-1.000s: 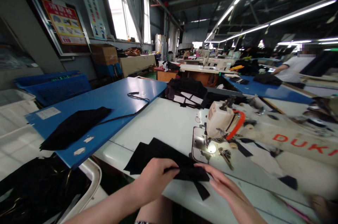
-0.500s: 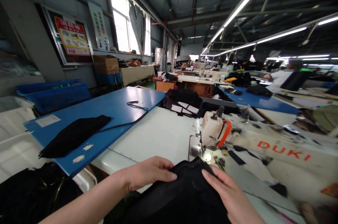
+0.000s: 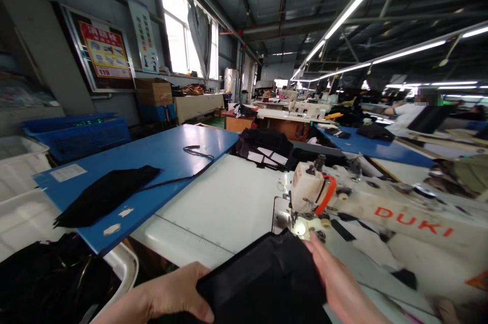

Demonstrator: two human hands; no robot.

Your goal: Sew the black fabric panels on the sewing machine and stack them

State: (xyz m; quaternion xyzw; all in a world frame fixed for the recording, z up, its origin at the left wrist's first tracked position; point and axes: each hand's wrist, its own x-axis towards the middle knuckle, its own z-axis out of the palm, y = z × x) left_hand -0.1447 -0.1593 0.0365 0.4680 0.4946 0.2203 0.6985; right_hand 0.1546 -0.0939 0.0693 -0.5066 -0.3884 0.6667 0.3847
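A folded piece of black fabric (image 3: 267, 273) is in front of me, over the near edge of the sewing table. My left hand (image 3: 171, 291) grips its left edge, with the thumb on top and the fingers hidden underneath. Along the right edge is my right hand (image 3: 339, 278), closed against the cloth with its fingers fairly straight; part of its grip is hidden. Just beyond the fabric's far corner stands the head of a white sewing machine (image 3: 310, 186), its lamp lit near the needle plate.
To the left, a blue table (image 3: 183, 161) carries a black fabric piece (image 3: 110, 194), a black strip and paper scraps. A white bin (image 3: 127, 263) with black material stands lower left. Dark cloth with white labels (image 3: 267, 156) lies behind the sewing table. A person in white works far right.
My left hand has moved down and left, from the fabric's top edge to its left side. My right hand has shifted slightly right, its thumb no longer on top. The fabric looks flatter.
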